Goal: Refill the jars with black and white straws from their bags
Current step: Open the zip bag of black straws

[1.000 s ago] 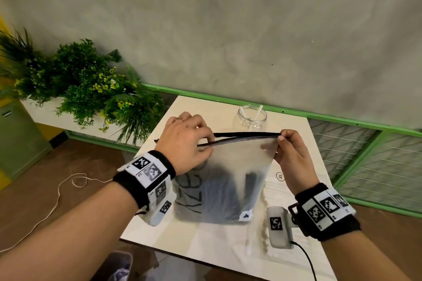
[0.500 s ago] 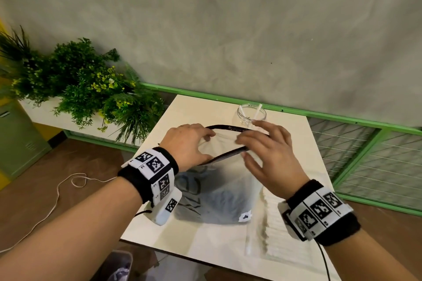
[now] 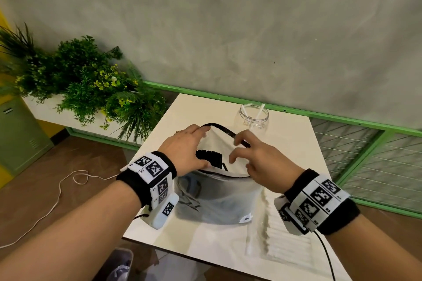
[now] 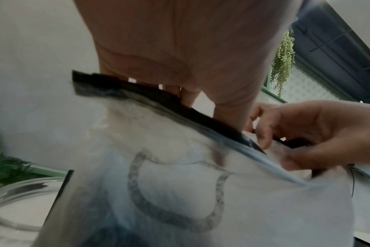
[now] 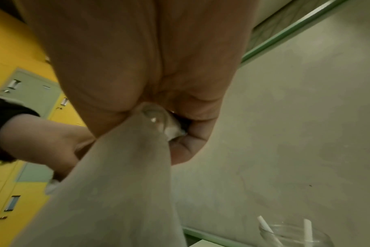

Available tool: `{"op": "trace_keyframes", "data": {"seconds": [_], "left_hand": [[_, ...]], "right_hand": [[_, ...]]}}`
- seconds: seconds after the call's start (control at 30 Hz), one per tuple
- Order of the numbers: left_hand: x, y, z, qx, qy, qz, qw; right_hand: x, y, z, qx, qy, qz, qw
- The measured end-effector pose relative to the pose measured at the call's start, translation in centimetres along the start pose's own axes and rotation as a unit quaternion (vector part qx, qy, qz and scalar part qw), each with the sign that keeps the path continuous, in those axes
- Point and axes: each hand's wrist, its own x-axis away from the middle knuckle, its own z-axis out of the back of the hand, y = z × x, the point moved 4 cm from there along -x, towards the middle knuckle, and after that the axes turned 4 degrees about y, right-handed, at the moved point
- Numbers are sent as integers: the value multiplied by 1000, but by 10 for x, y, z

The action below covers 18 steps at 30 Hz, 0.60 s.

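Between the left hand (image 3: 185,151) and right hand (image 3: 262,162), each pinching its rim, the bag (image 3: 219,198) gapes with black straws (image 3: 209,158) showing (none drawn yet), while beyond the right hand the jar (image 3: 254,118) holds two white straws.

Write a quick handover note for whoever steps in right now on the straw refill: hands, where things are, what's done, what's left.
Left hand: grips the left side of the frosted bag's black-trimmed mouth.
Right hand: pinches the right side of the same rim.
The bag stands on the white table, mouth pulled open, black straws showing inside.
A glass jar at the far edge holds two white straws.
A clear bag of white straws lies flat near the front right.
Done: black-straw bag opened.
Left: move the straws into their jars. Only part of a second jar shows, in the left wrist view.
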Motion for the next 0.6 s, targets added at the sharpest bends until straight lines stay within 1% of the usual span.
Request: {"op": "trace_keyframes", "data": {"seconds": [0.07, 0.1, 0.17, 0.2, 0.27, 0.3, 0.37, 0.4, 0.47, 0.53, 0.6], "left_hand": [[0, 0, 0, 5, 12, 6, 1000], [-1, 0, 0, 6, 16, 9, 1000], [-2, 2, 0, 6, 15, 6, 1000], [-3, 2, 0, 4, 14, 1, 1000], [-4, 4, -1, 0, 14, -3, 1000], [-5, 4, -1, -2, 15, -3, 1000], [-4, 4, -1, -10, 14, -1, 1000], [-4, 3, -1, -16, 12, 0, 1000], [-2, 2, -2, -27, 4, 4, 1000], [0, 0, -6, -36, -13, 10, 999], [3, -1, -9, -51, -34, 18, 998]], "right_hand": [[2, -4, -6, 36, -32, 48, 998], [3, -4, -10, 50, -66, 36, 996], [4, 1, -17, 84, -124, -20, 988], [4, 4, -18, 99, -130, -47, 985], [3, 6, -17, 145, -105, -91, 980], [2, 7, -16, 163, -92, -99, 977], [3, 7, -17, 179, -84, -82, 977], [3, 3, -17, 171, -75, -62, 981], [6, -6, -22, 158, -80, -12, 984], [12, -9, -29, 125, -72, 17, 989], [16, -11, -32, 101, -68, 28, 992]]}}
